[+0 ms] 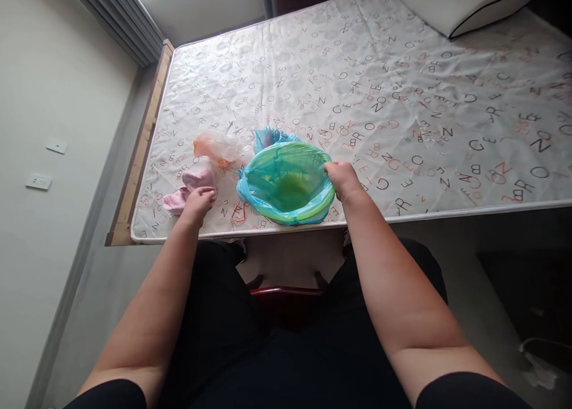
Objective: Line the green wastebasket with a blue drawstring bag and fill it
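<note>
A green basket lined with a thin blue plastic bag stands near the mattress's front edge. The bag folds out over the rim, with a bunched part on the left side. My right hand is closed on the basket's right rim, fingers and thumb pinching rim and bag. To the left, a pink cloth lies crumpled on the mattress. My left hand is closed at the cloth's right edge, its fingertips pressed together on it. Behind the cloth lies a clear and orange plastic bag.
The letter-printed mattress lies in a wooden bed frame. More blue plastic is behind the basket. A white cushion-like object sits at the far right. A red seat shows between my legs. Grey curtains hang at the back left.
</note>
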Action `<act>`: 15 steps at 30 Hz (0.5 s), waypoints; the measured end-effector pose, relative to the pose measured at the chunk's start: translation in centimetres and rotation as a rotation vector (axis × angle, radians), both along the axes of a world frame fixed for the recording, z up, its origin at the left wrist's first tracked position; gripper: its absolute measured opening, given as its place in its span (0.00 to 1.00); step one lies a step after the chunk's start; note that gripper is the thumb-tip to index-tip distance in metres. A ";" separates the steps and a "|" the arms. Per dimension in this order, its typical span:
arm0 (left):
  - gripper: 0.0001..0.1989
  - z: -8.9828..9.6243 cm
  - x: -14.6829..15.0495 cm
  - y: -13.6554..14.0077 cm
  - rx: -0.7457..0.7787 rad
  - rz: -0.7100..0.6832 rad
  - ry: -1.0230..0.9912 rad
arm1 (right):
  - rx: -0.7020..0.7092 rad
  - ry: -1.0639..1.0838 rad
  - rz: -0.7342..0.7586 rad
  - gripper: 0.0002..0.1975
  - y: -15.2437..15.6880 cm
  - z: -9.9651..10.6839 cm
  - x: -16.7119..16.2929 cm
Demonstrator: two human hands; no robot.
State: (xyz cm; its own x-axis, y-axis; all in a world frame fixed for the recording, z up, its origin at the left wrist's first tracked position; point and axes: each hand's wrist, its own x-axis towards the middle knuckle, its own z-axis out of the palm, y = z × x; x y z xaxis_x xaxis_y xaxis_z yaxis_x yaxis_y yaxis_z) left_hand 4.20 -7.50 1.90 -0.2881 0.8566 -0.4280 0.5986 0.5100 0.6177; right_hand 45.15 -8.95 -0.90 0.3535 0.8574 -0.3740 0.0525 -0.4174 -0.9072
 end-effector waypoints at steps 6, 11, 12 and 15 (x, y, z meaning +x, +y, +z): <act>0.20 -5.0 -0.2 0.7 -0.137 -0.210 0.086 | -0.026 -0.082 -0.081 0.09 0.6 -0.6 0.3; 0.24 -6.5 1.2 2.5 -0.145 -0.339 0.113 | -0.020 -0.054 -0.087 0.09 1.1 -0.6 0.7; 0.24 -6.7 1.2 2.9 -0.146 -0.349 0.120 | -0.017 -0.059 -0.075 0.10 1.1 -0.6 0.8; 0.24 -7.0 0.4 4.0 -0.135 -0.362 0.134 | 0.016 -0.092 -0.045 0.13 0.8 -0.2 0.9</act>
State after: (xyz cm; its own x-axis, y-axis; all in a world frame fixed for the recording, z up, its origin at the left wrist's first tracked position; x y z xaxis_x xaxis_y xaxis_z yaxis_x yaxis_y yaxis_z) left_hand 4.60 -3.46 -5.10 -0.0390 0.8516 -0.5227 0.8252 0.3225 0.4638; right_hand 46.05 -8.18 -1.14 0.4239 0.8456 -0.3245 0.1180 -0.4068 -0.9059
